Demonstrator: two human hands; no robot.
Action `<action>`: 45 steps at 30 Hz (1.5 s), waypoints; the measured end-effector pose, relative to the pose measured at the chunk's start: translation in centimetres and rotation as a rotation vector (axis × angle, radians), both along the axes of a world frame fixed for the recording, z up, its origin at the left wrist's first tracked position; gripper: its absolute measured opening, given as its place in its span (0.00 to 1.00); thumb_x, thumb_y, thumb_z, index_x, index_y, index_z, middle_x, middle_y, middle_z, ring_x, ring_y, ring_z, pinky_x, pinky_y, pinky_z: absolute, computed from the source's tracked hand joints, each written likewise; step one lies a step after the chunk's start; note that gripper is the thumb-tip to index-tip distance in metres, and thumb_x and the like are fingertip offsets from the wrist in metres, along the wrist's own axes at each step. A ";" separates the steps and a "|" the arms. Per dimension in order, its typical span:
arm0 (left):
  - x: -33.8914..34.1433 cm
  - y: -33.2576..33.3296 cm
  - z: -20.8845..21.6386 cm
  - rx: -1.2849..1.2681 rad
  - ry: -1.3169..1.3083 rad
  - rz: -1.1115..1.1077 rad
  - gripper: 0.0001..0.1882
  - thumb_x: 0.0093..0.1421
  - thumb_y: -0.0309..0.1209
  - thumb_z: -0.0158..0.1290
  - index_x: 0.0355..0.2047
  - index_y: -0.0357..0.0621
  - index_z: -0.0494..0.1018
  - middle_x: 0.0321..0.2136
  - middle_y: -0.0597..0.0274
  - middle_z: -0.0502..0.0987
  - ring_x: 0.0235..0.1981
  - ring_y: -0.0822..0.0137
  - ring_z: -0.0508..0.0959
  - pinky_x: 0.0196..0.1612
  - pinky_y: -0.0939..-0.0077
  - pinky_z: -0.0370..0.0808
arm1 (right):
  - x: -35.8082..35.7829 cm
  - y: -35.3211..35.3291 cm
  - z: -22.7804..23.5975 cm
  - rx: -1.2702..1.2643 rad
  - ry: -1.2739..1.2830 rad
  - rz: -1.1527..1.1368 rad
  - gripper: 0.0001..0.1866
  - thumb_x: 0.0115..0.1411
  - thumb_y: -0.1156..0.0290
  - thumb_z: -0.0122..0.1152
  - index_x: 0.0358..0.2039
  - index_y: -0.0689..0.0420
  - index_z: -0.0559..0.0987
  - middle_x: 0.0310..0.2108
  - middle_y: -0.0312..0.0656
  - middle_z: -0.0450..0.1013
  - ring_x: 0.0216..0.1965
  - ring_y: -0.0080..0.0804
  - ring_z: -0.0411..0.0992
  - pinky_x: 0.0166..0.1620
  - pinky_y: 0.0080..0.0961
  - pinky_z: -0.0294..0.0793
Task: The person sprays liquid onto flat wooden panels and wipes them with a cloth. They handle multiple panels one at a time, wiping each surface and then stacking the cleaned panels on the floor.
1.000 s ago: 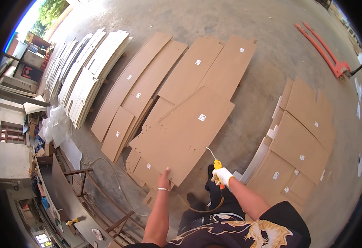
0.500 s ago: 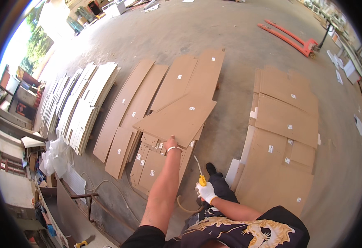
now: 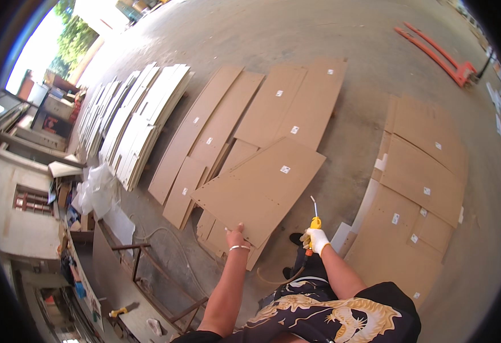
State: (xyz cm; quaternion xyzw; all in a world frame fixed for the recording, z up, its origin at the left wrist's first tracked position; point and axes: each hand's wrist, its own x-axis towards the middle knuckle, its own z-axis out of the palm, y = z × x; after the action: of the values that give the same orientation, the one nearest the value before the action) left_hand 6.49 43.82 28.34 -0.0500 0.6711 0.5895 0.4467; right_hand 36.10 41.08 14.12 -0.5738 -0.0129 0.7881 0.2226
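Panel of flat brown board point(image 3: 262, 191), four-sided with a small white label point(image 3: 285, 169), lies askew over a stack of similar brown boards point(image 3: 290, 108), its near corner toward the person. The bare left hand point(image 3: 236, 235), with a pale band point(image 3: 239, 247) at the wrist, is at the panel's near edge, one digit over the top face; its other fingers are partly hidden, so I cannot tell how tightly it closes. The right hand point(image 3: 317, 240), in a white glove, is wrapped around a yellow-handled air gun point(image 3: 317, 223), whose thin, bent metal nozzle points up and away, just beside the panel's right edge but apart from it. A tan hose point(image 3: 274, 282) curves below the gun. Another labelled brown stack point(image 3: 390, 237) lies to the right, white boards point(image 3: 145, 126) to the far left, and an orange-red pallet jack point(image 3: 442, 60) at upper right.
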 end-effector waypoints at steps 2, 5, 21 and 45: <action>0.2 -1.3 2.0 -0.009 0.071 -0.011 0.18 0.62 0.18 0.56 0.52 0.35 0.69 0.43 0.54 0.77 0.44 0.56 0.80 0.42 0.56 0.81 | 0.0 1.9 -1.9 0.002 0.119 -0.094 0.13 0.68 0.60 0.55 0.40 0.57 0.78 0.32 0.50 0.78 0.23 0.44 0.74 0.26 0.39 0.76; 1.2 -2.6 4.4 0.002 0.160 -0.012 0.13 0.61 0.21 0.59 0.45 0.35 0.70 0.37 0.54 0.78 0.37 0.61 0.80 0.36 0.62 0.80 | -0.9 4.2 -4.1 -0.140 0.083 -0.187 0.17 0.73 0.52 0.51 0.42 0.52 0.77 0.34 0.45 0.77 0.25 0.42 0.74 0.29 0.42 0.75; 1.6 -27.9 23.3 0.035 0.462 0.115 0.25 0.58 0.29 0.61 0.56 0.34 0.72 0.45 0.58 0.82 0.44 0.70 0.79 0.48 0.70 0.78 | -8.7 5.1 -7.0 -0.044 0.186 -0.157 0.25 0.70 0.50 0.51 0.57 0.53 0.78 0.55 0.39 0.78 0.57 0.41 0.74 0.61 0.45 0.71; 23.1 -103.5 9.9 -1.126 -0.126 1.704 0.30 0.60 0.53 0.51 0.32 0.31 0.81 0.36 0.35 0.82 0.41 0.37 0.82 0.45 0.49 0.77 | -57.6 -58.3 11.7 0.229 0.682 1.393 0.13 0.66 0.71 0.62 0.50 0.53 0.76 0.47 0.39 0.78 0.48 0.40 0.78 0.51 0.44 0.81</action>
State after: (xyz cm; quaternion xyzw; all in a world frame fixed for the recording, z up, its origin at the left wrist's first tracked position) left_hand 29.59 -59.64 38.22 -0.7440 0.5674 0.3066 -0.1749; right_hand -21.47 -17.17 25.78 -0.1334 -0.3821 0.8726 -0.2734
